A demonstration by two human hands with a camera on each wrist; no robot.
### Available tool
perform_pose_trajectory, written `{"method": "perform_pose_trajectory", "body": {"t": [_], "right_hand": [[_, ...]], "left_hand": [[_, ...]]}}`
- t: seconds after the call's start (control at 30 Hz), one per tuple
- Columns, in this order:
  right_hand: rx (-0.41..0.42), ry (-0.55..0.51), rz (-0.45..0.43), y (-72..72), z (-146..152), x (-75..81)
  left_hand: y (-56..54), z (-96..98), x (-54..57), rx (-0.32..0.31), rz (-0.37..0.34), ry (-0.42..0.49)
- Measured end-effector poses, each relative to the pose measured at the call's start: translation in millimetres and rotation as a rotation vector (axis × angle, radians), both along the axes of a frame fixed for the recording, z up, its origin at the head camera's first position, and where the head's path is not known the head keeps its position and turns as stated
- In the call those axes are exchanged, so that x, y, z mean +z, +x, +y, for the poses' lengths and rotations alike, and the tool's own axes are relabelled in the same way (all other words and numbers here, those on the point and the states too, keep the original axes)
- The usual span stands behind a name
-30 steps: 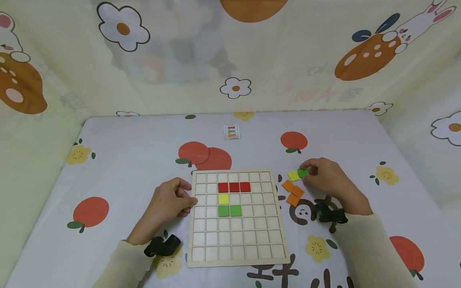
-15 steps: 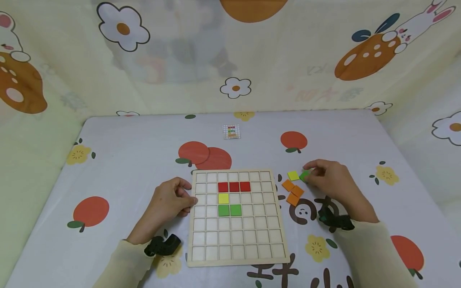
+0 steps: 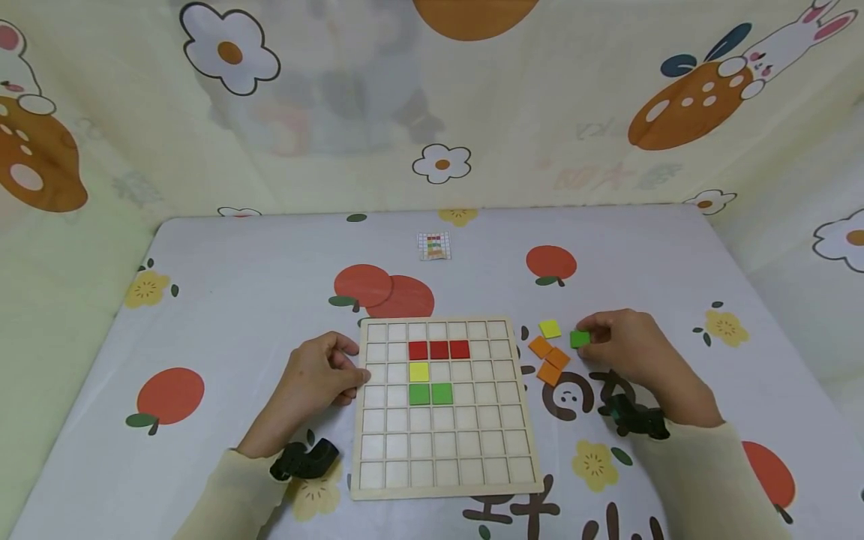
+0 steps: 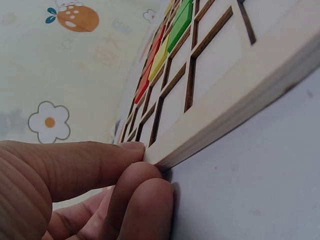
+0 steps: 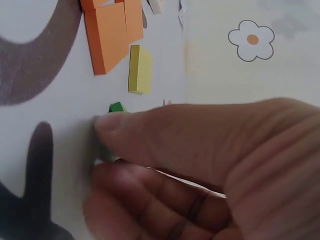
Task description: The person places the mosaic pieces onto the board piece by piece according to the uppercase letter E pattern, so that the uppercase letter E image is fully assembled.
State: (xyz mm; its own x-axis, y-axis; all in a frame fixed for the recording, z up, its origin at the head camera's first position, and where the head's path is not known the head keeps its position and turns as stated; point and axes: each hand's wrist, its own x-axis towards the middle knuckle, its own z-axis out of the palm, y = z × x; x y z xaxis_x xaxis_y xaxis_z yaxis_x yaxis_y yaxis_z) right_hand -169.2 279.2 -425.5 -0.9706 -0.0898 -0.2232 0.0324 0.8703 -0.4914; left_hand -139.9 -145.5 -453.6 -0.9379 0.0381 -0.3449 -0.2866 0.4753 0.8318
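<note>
In the head view my right hand pinches a green square tile between thumb and fingers, close over the cloth. The right wrist view shows only a corner of this green tile past the thumb. My left hand holds the left edge of a wooden grid board, thumb on the frame and fingers curled against its side. On the board lie a row of red tiles, one yellow tile and two green tiles.
Right of the board lie a loose yellow tile and three orange tiles. A small pattern card with a coloured grid lies toward the back. Printed cloth covers the table, and a patterned curtain stands behind it.
My right hand has drawn the green tile to the right and slightly nearer, apart from the loose yellow tile. My left hand and the board have not moved.
</note>
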Motion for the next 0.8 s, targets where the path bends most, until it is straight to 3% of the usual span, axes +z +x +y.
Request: {"method": "perform_pose_trajectory", "body": {"t": [0.23, 0.33, 0.57, 0.8], "right_hand": [[0.025, 0.013, 0.050, 4.9, -8, 2.2], [0.036, -0.051, 0.090, 11.3, -19, 2.5], [0.165, -0.240, 0.165, 28.0, -56, -3.2], [0.207, -0.343, 0.124, 41.5, -91, -14.1]], "left_hand": [[0.9, 0.2, 0.9, 0.000, -0.004, 0.001], [1.3, -0.2, 2.0, -0.009, 0.002, 0.000], [2.6, -1.1, 3.9, -0.011, 0.010, 0.008], [2.4, -0.5, 3.5, -0.009, 0.014, 0.009]]}}
